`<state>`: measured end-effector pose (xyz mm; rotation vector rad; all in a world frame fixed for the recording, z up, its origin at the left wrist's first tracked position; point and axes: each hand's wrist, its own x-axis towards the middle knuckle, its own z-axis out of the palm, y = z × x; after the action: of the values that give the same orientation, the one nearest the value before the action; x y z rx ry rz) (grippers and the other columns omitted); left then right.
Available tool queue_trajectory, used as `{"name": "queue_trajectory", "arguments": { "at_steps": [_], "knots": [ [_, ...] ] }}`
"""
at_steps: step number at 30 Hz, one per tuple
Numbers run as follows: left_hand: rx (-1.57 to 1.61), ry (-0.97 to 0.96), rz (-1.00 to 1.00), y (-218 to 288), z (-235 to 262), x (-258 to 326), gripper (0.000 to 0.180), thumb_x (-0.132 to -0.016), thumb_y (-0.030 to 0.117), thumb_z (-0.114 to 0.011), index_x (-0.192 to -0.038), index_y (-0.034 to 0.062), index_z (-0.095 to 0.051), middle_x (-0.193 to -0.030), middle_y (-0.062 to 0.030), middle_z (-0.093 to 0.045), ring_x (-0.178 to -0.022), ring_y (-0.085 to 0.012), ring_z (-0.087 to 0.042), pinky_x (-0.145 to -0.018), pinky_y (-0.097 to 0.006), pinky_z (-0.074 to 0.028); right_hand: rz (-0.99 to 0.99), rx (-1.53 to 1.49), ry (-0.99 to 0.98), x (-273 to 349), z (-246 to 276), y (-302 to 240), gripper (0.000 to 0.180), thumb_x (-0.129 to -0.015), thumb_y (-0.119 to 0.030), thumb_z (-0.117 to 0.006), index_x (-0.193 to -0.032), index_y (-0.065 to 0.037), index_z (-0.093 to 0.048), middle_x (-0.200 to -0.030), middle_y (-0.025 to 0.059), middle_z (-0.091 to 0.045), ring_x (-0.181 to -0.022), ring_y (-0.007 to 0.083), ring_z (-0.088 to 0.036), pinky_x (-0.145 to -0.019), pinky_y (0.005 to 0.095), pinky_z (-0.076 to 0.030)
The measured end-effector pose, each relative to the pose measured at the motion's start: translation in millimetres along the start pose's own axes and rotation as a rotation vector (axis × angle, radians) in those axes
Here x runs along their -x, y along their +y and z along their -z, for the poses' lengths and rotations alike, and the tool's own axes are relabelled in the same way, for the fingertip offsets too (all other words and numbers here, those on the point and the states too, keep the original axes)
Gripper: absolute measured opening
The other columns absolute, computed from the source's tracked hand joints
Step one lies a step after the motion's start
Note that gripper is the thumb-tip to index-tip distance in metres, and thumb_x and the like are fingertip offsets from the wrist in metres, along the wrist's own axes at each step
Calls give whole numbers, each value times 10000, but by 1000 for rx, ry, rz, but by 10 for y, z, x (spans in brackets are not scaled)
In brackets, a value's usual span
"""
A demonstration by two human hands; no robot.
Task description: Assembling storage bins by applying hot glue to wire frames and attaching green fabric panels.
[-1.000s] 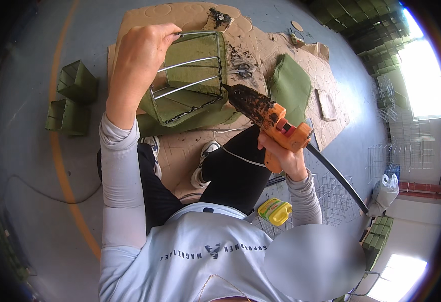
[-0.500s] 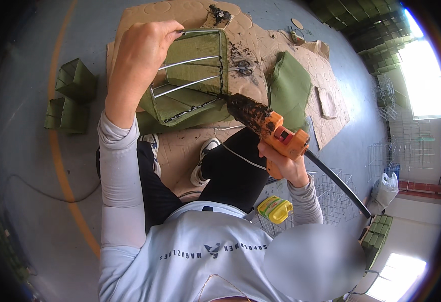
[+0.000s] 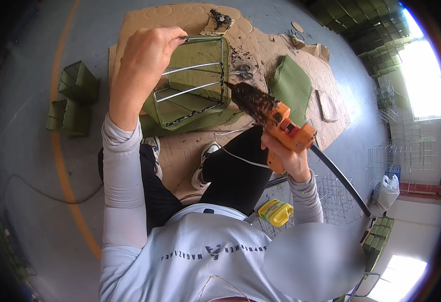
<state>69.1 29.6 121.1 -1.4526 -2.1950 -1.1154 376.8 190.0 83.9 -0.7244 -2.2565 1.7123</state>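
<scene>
We see daylight pouring in from the window at the upper right, blown out to white glare, and a 2nd bright patch at the lower right corner. The grey floor is evenly lit with soft shadows. Fisheye bending curves straight lines near the dark rim. A blurred oval sits at lower right.
</scene>
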Motion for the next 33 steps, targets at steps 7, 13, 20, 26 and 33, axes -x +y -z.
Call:
{"name": "queue_trajectory", "arguments": {
  "at_steps": [7, 13, 20, 26, 33],
  "knots": [
    [26, 21, 0, -48, 25, 55, 150, -888, 81, -638, -986, -15, -698, -816, -190, -692, -687, -277, -694, -603, -324, -503, -22, -105, 51, -324, -109, -54, 256, -830, -174, -756, -1035, -35, -690, -867, 26, -691, -798, 99, -655, -734, 252, -521],
    [54, 48, -27, -38, 36, 44, 140, -888, 76, -639, -984, -4, -702, -767, -193, -676, -583, -258, -638, -553, -322, -468, 6, -133, 79, -369, -139, -146, 263, -833, -181, -756, -1034, -26, -688, -858, 24, -690, -784, 90, -647, -723, 254, -518],
    [42, 64, -23, -44, 74, 57, 132, -882, 70, -646, -978, -1, -704, -698, -205, -624, -510, -239, -566, -514, -330, -429, 9, -46, 57, -332, -106, -130, 252, -836, -167, -756, -1033, -23, -694, -878, 25, -692, -804, 91, -647, -727, 244, -517],
    [64, 59, -29, -23, 39, 68, 126, -883, 69, -645, -972, 0, -702, -669, -209, -589, -488, -221, -536, -499, -330, -409, 154, -18, 42, -367, -106, -44, 252, -833, -128, -746, -1055, -22, -694, -849, 29, -679, -804, 99, -651, -748, 251, -519],
    [46, 59, -10, -67, 72, 55, 126, -886, 74, -645, -967, -5, -699, -651, -195, -579, -480, -197, -489, -498, -321, -392, 93, -171, 31, -388, -117, -125, 152, -859, -78, -698, -973, 13, -657, -881, 53, -672, -856, 106, -628, -706, 268, -504]
  ]
}}
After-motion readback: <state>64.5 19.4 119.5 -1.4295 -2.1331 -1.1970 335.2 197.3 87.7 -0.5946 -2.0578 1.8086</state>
